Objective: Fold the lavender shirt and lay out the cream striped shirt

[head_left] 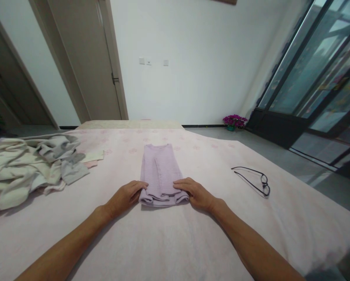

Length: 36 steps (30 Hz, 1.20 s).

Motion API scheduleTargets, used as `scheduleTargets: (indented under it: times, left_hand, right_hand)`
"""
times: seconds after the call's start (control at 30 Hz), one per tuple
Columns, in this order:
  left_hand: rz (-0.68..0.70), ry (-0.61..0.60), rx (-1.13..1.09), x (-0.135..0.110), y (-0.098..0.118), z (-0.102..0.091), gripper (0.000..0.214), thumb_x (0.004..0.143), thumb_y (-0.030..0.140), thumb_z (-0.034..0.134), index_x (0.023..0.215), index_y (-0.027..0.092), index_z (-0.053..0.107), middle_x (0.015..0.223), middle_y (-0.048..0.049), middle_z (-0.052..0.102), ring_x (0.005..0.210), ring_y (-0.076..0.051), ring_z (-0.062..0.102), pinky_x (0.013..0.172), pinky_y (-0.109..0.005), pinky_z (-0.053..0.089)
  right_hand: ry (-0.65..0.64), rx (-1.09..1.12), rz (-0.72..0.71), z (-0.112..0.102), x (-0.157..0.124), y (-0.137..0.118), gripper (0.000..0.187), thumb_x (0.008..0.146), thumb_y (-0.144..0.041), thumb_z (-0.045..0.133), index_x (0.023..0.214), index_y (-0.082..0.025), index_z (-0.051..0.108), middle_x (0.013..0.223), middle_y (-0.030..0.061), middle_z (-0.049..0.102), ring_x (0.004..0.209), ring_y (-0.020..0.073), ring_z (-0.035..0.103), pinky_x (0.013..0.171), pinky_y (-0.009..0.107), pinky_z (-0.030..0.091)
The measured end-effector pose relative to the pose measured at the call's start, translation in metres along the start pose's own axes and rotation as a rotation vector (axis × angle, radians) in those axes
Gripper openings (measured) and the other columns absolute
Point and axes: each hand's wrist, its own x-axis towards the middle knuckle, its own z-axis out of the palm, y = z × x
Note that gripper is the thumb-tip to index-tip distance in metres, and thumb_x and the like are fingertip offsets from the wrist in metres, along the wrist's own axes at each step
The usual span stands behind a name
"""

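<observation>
A folded pale lilac ribbed knit garment (161,175) lies at the centre of the frame on a pale pink bedsheet with a faint flower print (175,242). It forms a narrow strip running away from the camera, its near edge doubled over in soft rolled layers. The left hand (127,197) lies palm down just left of that near edge, fingers bent and touching the garment's lower left corner. The right hand (196,193) lies flat on the lower right corner, fingertips resting on top of the fabric. Neither hand is closed around the cloth; both press lightly on it.

At the left of the frame sits a rumpled heap of grey and cream clothes (31,166), well apart from the garment. At the right, a pair of black-framed glasses (255,181) lies unfolded on the sheet. In the far right corner, a small pot of magenta flowers (235,121) stands on the floor.
</observation>
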Motion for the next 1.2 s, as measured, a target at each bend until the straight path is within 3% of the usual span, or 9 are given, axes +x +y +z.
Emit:
scheduleTargets:
  times: [0.2,0.4,0.53,0.6,0.7,0.83,1.07,1.2]
  left_hand:
    - [-0.034,-0.055,-0.035,-0.001,0.004,-0.001,0.029,0.096,0.014,0.048,0.119,0.023,0.063,0.119,-0.0089,0.067,0.113,-0.018,0.062,0.1,-0.035,0.052]
    - [-0.008,-0.076,-0.015,-0.012,0.023,-0.017,0.022,0.099,0.031,0.049,0.101,0.021,0.069,0.096,-0.0082,0.071,0.092,-0.019,0.064,0.085,-0.032,0.052]
    - [-0.138,0.027,-0.111,-0.018,0.041,-0.033,0.029,0.099,0.038,0.047,0.091,0.02,0.068,0.091,-0.0082,0.07,0.089,-0.022,0.062,0.086,-0.035,0.049]
    - [-0.327,0.103,-0.213,-0.014,0.041,-0.034,0.033,0.097,0.043,0.047,0.084,0.02,0.065,0.087,-0.0065,0.068,0.086,-0.021,0.061,0.083,-0.034,0.049]
    - [-0.628,0.201,-0.424,0.001,0.03,-0.027,0.039,0.093,0.051,0.048,0.07,0.02,0.055,0.069,-0.0008,0.058,0.07,-0.017,0.056,0.067,-0.028,0.046]
    - [-0.911,0.263,-0.693,0.026,0.009,-0.011,0.038,0.081,0.055,0.055,0.066,0.021,0.048,0.056,0.0042,0.045,0.051,-0.013,0.044,0.05,-0.025,0.034]
    - [-1.016,0.209,-0.608,0.043,-0.015,-0.006,0.04,0.066,0.056,0.068,0.061,0.02,0.05,0.05,0.0043,0.045,0.045,-0.012,0.041,0.046,-0.024,0.026]
    - [-1.028,0.234,-0.654,0.042,-0.02,-0.005,0.048,0.071,0.063,0.065,0.084,0.017,0.062,0.059,0.0016,0.055,0.05,-0.015,0.05,0.048,-0.026,0.034]
  right_hand:
    - [0.062,0.04,0.025,-0.001,0.001,-0.002,0.055,0.08,-0.007,0.058,0.132,-0.024,0.062,0.127,0.0107,0.066,0.119,0.023,0.059,0.103,0.045,0.049]
    - [-0.025,0.04,0.084,-0.025,0.005,-0.04,0.027,0.093,-0.022,0.056,0.115,-0.027,0.071,0.106,0.0058,0.074,0.099,0.021,0.064,0.096,0.04,0.049]
    - [0.029,0.131,0.169,-0.036,0.011,-0.055,0.02,0.093,-0.033,0.057,0.1,-0.026,0.074,0.098,0.0053,0.072,0.104,0.0228,0.061,0.097,0.039,0.045]
    - [0.074,0.284,0.307,-0.032,0.02,-0.05,0.024,0.093,-0.038,0.054,0.094,-0.022,0.072,0.094,0.0053,0.07,0.097,0.0217,0.061,0.088,0.035,0.048]
    - [0.152,0.517,0.567,-0.019,0.04,-0.029,0.032,0.092,-0.044,0.049,0.089,-0.018,0.067,0.083,0.0017,0.066,0.077,0.0165,0.057,0.07,0.028,0.045]
    - [0.255,0.621,0.73,0.002,0.065,0.006,0.032,0.085,-0.044,0.051,0.091,-0.016,0.065,0.081,0.0008,0.064,0.074,0.0157,0.054,0.065,0.026,0.039]
    - [0.262,0.518,0.831,0.02,0.071,0.042,0.032,0.084,-0.045,0.055,0.087,-0.015,0.066,0.091,0.0079,0.07,0.088,0.0224,0.061,0.077,0.033,0.046]
    - [0.319,0.414,0.787,0.019,0.069,0.044,0.045,0.09,-0.054,0.052,0.113,-0.019,0.066,0.111,0.0104,0.071,0.103,0.0239,0.062,0.091,0.038,0.047]
